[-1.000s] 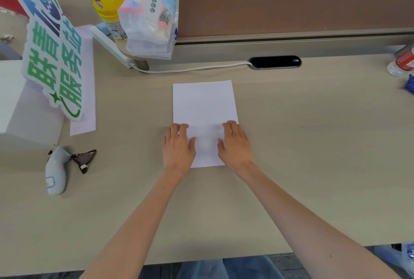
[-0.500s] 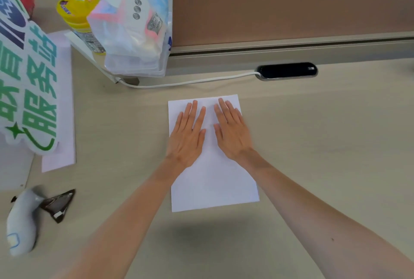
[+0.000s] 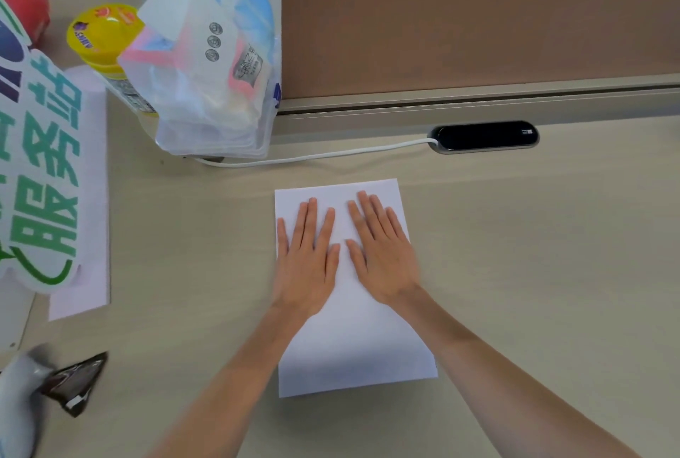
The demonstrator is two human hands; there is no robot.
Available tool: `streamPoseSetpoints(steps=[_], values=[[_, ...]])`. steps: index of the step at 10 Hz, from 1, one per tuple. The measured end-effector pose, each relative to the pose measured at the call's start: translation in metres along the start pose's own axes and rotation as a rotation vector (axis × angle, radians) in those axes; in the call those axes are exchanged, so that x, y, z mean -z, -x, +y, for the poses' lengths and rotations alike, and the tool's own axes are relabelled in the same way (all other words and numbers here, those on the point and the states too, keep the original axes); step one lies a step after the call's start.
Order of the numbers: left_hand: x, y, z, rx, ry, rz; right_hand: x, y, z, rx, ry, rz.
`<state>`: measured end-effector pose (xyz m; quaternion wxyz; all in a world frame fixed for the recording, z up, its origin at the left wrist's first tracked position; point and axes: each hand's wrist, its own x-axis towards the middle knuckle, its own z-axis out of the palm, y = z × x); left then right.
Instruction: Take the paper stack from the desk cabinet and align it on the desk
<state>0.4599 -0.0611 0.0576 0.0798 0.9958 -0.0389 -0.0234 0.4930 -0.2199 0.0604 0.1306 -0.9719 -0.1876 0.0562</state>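
The white paper stack (image 3: 353, 351) lies flat on the beige desk (image 3: 533, 273), its long side running away from me. My left hand (image 3: 307, 262) rests palm down on the upper left part of the stack, fingers spread. My right hand (image 3: 382, 255) lies flat beside it on the upper right part. Both hands press on the paper and grasp nothing. The desk cabinet is not in view.
A clear plastic bag (image 3: 209, 63) and a yellow-lidded jar (image 3: 103, 34) stand at the back left. A white cable (image 3: 312, 157) runs to a black cable port (image 3: 484, 136) below the brown partition (image 3: 478, 16). A green-lettered sign (image 3: 40, 170), a wrapper (image 3: 75, 384) and a white device (image 3: 16, 406) lie at left.
Both hands slid from the near end of the stack up to its far half and flattened out. My head moved closer, so everything looks larger.
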Motion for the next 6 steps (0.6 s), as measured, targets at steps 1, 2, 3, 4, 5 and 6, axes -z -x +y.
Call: streamPoseSetpoints(steps=[1, 2, 3, 4, 5, 6], values=[[0.000, -0.001, -0.001, 0.023, 0.021, -0.003, 0.002, 0.001, 0.000, -0.078, 0.001, 0.034], [0.000, -0.002, -0.001, 0.034, 0.023, -0.005, 0.002, 0.002, -0.001, -0.094, 0.003, 0.034], [0.004, -0.001, 0.000, 0.029, 0.029, -0.042, 0.006, 0.001, -0.001, -0.076, -0.008, 0.000], [0.014, -0.006, 0.000, 0.050, 0.051, -0.106, 0.014, -0.002, 0.001, -0.074, -0.024, -0.050], [0.042, -0.025, 0.003, 0.107, 0.181, -0.092, 0.035, -0.006, -0.003, -0.091, -0.066, -0.073], [0.070, -0.033, 0.011, 0.147, 0.320, -0.085, 0.060, -0.006, -0.016, -0.098, -0.118, -0.013]])
